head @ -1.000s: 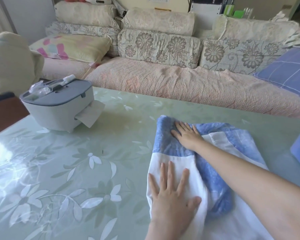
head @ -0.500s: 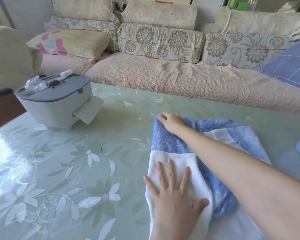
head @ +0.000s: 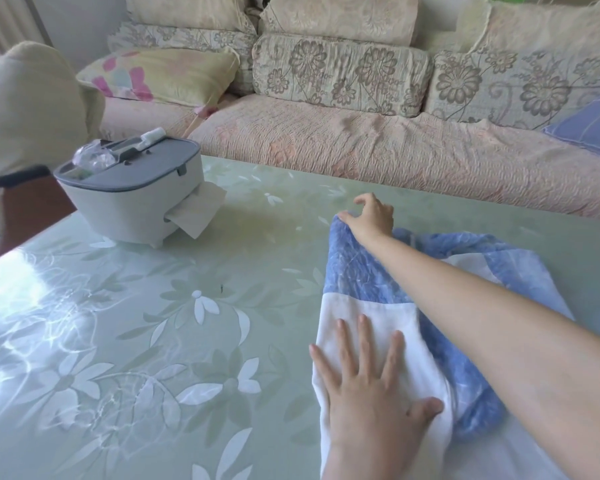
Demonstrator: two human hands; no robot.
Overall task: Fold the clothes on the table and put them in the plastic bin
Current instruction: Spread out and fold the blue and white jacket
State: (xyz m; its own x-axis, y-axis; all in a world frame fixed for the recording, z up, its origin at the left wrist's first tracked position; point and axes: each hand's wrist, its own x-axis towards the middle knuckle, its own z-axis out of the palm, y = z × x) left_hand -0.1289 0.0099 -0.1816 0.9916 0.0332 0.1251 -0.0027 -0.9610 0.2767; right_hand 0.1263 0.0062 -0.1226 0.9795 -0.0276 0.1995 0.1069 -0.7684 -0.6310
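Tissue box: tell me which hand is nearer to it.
Right. The right hand holds the cloth's far corner, to the right of the tissue box; the left hand lies flat on the cloth's white part, closer to the person.

Glossy glass table, soft cloth garment, matt plastic tissue box

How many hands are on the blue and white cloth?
2. The left hand lies flat on the cloth, its near white part; the right hand is at its far blue corner.
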